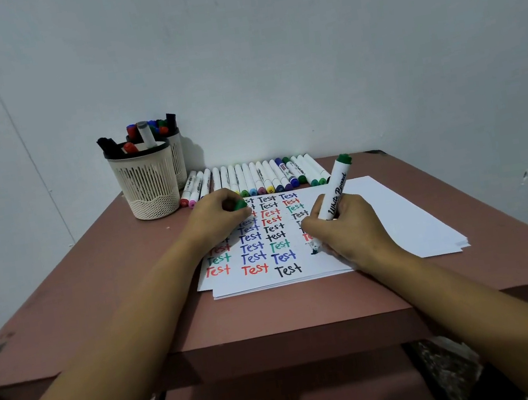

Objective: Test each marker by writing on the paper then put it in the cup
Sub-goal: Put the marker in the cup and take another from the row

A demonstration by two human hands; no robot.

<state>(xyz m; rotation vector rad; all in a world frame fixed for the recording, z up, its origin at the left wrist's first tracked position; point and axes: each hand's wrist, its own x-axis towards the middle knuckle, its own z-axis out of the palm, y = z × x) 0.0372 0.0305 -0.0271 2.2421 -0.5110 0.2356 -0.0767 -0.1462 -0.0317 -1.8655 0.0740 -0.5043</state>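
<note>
**A:** Where is the marker right now?

**B:** The white-barrelled whiteboard marker with the green end (337, 192) is in the right hand (349, 231). The fingers are curled round its lower barrel. It leans up and away from the person, and its tip is down on the stack of white paper sheets (394, 207), where a small dark green mark shows.

**A:** And the other hand?

**B:** The left hand (217, 220) rests on the top left part of the same sheet. Its fingers are curled in and pinch a small green marker cap (241, 204).

**A:** What is on the sheet?

**B:** Columns of the word "Test" in red, blue, green and black. Both hands cover some of them.

**A:** The cup?

**B:** A cream slotted plastic cup with a dark rim (147, 183) stands at the far left, well apart from the marker, with a few markers upright in it. A second cup of the same kind (178, 157), also holding markers, stands just behind it.

**A:** Anything else?

**B:** A row of white markers with coloured caps (254, 175) lies side by side beyond the paper, along the grey wall (269, 62). Everything sits on a reddish-brown surface (79, 278).
</note>
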